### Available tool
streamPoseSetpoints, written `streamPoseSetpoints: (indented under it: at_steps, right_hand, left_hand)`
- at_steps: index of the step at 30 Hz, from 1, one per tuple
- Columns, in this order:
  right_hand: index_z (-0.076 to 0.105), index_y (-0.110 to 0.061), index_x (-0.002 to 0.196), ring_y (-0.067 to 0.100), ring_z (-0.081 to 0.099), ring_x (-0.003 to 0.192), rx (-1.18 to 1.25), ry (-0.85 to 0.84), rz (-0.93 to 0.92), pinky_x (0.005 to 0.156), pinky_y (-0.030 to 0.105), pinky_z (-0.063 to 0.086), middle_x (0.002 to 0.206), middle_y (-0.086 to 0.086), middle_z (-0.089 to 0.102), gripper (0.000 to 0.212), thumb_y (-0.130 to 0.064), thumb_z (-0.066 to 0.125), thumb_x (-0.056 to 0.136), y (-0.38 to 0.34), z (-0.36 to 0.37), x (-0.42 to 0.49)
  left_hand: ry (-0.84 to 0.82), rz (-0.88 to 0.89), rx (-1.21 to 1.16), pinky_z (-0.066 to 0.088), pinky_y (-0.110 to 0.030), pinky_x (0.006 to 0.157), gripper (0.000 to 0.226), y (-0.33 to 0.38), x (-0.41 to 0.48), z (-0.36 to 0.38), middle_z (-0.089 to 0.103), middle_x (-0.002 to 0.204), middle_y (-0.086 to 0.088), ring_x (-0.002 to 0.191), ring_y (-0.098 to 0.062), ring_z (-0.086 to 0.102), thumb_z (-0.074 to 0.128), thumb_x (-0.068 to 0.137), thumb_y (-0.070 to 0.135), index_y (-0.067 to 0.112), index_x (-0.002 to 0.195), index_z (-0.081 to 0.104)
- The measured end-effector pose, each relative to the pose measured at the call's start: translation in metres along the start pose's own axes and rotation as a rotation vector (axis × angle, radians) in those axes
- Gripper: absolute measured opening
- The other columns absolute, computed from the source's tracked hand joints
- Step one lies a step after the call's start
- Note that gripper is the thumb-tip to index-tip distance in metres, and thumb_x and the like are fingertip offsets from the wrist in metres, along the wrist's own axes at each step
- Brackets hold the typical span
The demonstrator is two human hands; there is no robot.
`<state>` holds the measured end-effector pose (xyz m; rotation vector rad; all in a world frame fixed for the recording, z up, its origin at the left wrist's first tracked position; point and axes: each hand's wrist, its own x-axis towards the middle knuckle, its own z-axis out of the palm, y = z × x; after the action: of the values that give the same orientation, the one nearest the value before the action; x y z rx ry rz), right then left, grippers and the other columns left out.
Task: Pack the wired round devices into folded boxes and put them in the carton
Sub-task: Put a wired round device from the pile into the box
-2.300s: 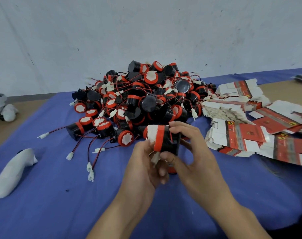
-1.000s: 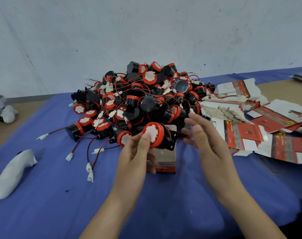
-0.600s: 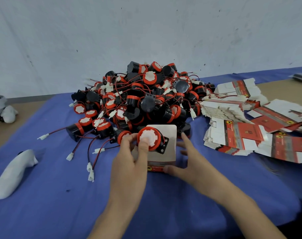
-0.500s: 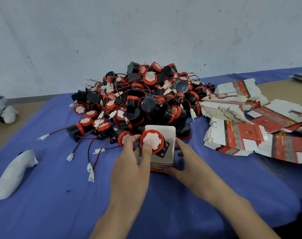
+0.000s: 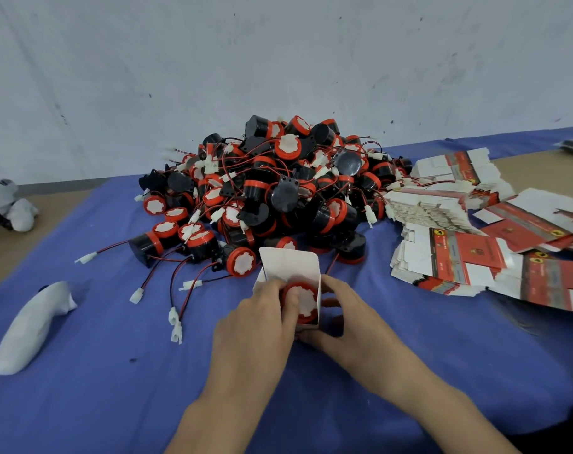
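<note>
Left hand (image 5: 255, 322) pinches red-rimmed, white-faced round device (image 5: 303, 301) inside open white box (image 5: 288, 265); right hand (image 5: 354, 332) grips box.

Black devices (image 5: 278, 198) with red rims (white faces), blue cloth (image 5: 115, 371), white box (image 5: 288, 265)

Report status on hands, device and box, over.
Left hand holds round device, seating it in folded box. Right hand grips box side. Box top open, nothing blocking.

White padded bundle (image 5: 33, 326) lying left on the blue cloth (image 5: 82, 404). Scuffed pale wall (image 5: 278, 60) right behind it.
</note>
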<state>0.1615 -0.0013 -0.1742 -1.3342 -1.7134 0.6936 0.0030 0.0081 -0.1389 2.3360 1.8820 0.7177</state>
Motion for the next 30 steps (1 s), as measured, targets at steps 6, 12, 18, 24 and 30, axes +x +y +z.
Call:
streamPoseSetpoints:
  at_steps: [6,12,18,24,30]
  right_hand:
    - [0.044,-0.078,0.11,-0.013,0.057,0.112,0.238,-0.007,0.057,0.084,0.003,0.045,0.118,-0.037,0.06,0.044,-0.043,0.065,0.096,-0.013,0.004,-0.003]
    - [0.051,-0.069,0.106,-0.006,0.062,0.106,0.308,0.114,0.143,0.081,0.01,0.05,0.112,-0.03,0.066,0.025,-0.047,0.059,0.098,-0.014,0.021,0.004]
    - [0.051,-0.044,0.112,0.006,0.062,0.111,0.296,0.172,0.248,0.091,0.032,0.055,0.113,-0.019,0.067,0.02,-0.032,0.058,0.097,-0.007,0.03,0.013]
    - [0.048,-0.042,0.104,0.009,0.062,0.105,0.234,0.196,0.303,0.092,0.04,0.054,0.11,-0.015,0.065,0.018,-0.027,0.056,0.096,-0.009,0.03,0.018]
    - [0.045,-0.034,0.106,0.017,0.058,0.109,0.185,0.187,0.303,0.094,0.047,0.051,0.114,-0.009,0.062,0.013,-0.028,0.053,0.097,-0.012,0.03,0.019]
  left_hand:
    - [0.003,-0.066,0.221,0.024,-0.024,0.046,0.034,0.0,0.005,0.0,0.044,0.068,0.009,0.056,-0.011,0.042,0.023,0.104,0.048,0.032,0.089,0.049]
    - [0.034,-0.057,0.315,0.02,-0.025,0.045,0.038,0.003,0.007,-0.003,0.037,0.062,0.008,0.049,-0.01,0.034,0.025,0.104,0.045,0.03,0.083,0.053]
    - [-0.063,0.037,0.012,0.044,-0.028,0.055,0.032,-0.009,0.004,0.001,0.058,0.074,0.009,0.068,-0.009,0.057,0.025,0.1,0.046,0.036,0.109,0.054]
    - [0.037,-0.005,-0.33,0.049,-0.033,0.058,0.023,-0.007,-0.016,0.001,0.058,0.066,0.016,0.066,-0.006,0.058,0.034,0.089,0.056,0.046,0.11,0.036]
    - [0.112,0.002,-0.339,0.053,-0.029,0.067,0.023,-0.024,-0.016,-0.008,0.061,0.094,0.023,0.09,0.004,0.057,0.044,0.093,0.056,0.042,0.107,0.056]
